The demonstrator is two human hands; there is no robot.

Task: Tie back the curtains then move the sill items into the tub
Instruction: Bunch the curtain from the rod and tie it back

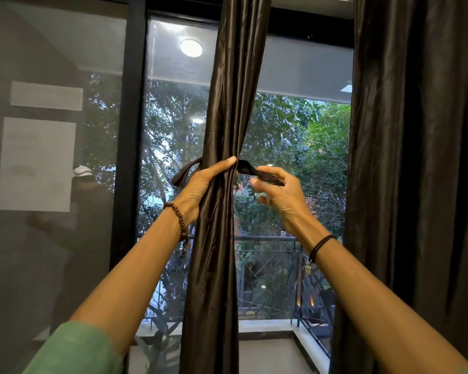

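A dark brown satin curtain hangs bunched into a narrow column in front of the window. My left hand grips the bunch at mid height, thumb across its front. A dark tie-back strap runs behind the curtain; one end sticks out left of my left hand, the other end is pinched in my right hand, just right of the curtain. A second dark curtain hangs loose along the right side. No sill items or tub are in view.
The black window frame stands left of the bunched curtain, with a mesh-covered pane beyond it. Through the glass I see a balcony railing, a ledge and trees.
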